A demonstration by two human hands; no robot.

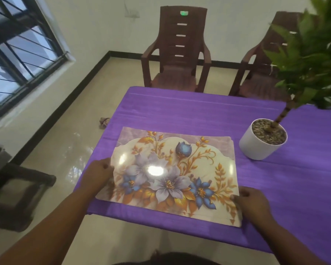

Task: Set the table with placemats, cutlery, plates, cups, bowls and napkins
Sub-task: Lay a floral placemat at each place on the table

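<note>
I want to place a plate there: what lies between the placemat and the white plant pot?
Only bare purple tablecloth separates the floral placemat from the white plant pot, as the head view shows.

The plant (311,52) at two o'clock is blurred and cut by the top and right edges, its leaves hiding part of the right-hand chair (264,69). The purple tablecloth (180,113) runs out at three o'clock. Under the placemat (172,175), further mats show only as edge slivers; their count is unclear. The scrap (104,121) on the floor at nine o'clock is too small to identify
</note>
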